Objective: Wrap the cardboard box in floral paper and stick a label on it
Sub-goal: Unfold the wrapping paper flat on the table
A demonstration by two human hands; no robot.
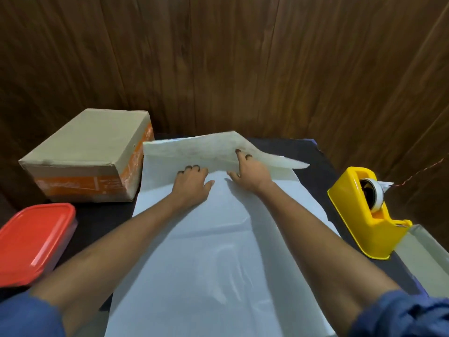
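A large sheet of wrapping paper (206, 251) lies down the middle of the black table, its white back side up. Its far edge stands up as a raised flap (194, 149). My left hand (192, 183) lies flat on the sheet, fingertips at the foot of the flap. My right hand (250, 173) has its fingers laid straight against the flap and its thumb on the flat part. The brown cardboard box (85, 154) with orange printing stands at the far left of the table, beside the paper and untouched.
A yellow tape dispenser (366, 212) with a white roll sits at the right. A red-lidded plastic container (34, 242) is at the near left. A pale tray edge (422, 249) shows at the near right. Dark wood panelling (243, 57) closes off the back.
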